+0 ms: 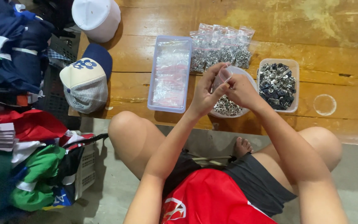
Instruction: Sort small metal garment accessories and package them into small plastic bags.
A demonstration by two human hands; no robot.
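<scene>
Both hands are raised over the front edge of the wooden table. The left hand and right hand meet at a small clear plastic bag, each pinching it between fingertips at its upper edge; the bag appears held open, though its contents cannot be made out. Directly beneath the hands sits a round white bowl holding small silver metal pieces. Just right of it, a clear tub contains dark and silver hardware. Behind the hands lies a row of filled small bags. To the left, a long clear tray holds empty bags. 2 caps rest at the table's left end: white and blue-and-cream.
</scene>
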